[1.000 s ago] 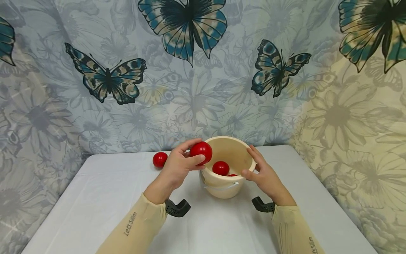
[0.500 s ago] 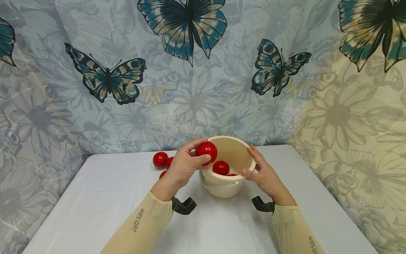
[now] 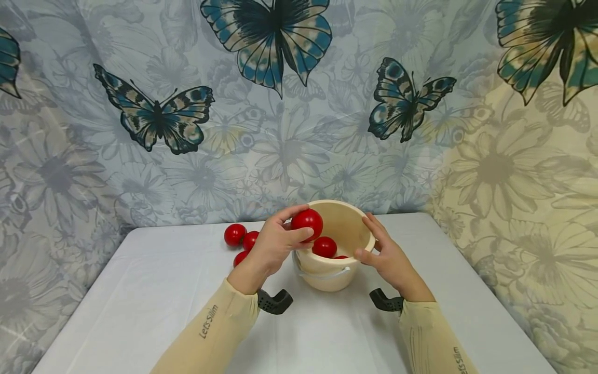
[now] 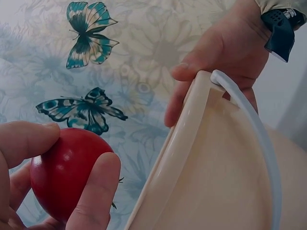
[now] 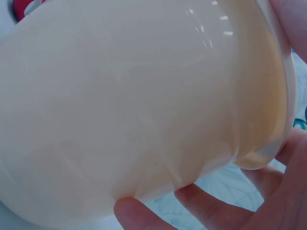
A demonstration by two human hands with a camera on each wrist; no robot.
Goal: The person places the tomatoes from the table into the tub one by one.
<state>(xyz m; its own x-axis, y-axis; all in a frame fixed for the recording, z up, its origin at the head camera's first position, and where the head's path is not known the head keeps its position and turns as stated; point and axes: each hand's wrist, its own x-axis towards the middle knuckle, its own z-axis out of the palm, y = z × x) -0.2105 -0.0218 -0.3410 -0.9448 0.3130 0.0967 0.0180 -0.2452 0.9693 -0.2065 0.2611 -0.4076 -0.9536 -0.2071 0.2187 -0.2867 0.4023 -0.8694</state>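
My left hand (image 3: 270, 244) holds a red tomato (image 3: 307, 224) over the left rim of a cream bucket (image 3: 327, 282). In the left wrist view, fingers and thumb wrap the tomato (image 4: 72, 167), and green bits of its stem show. The right hand (image 3: 392, 262) grips the bucket's right side, thumb at the rim; in the right wrist view, its fingertips (image 5: 132, 211) press against the outer wall. Inside the bucket lies one tomato (image 3: 324, 247), with part of another tomato (image 3: 341, 257) showing beside it. The front wall hides the bottom.
Left of the bucket, three tomatoes (image 3: 235, 235) lie close together on the white-covered table (image 3: 140, 291), partly behind the left hand. A pale handle (image 3: 324, 274) hangs down the bucket's front. Behind the table stands a butterfly-patterned backdrop (image 3: 289, 150).
The left hand has shifted right with its tomato, over the bucket's rim. Two more tomatoes on the table have come into sight behind it. The right hand and bucket stay in place.
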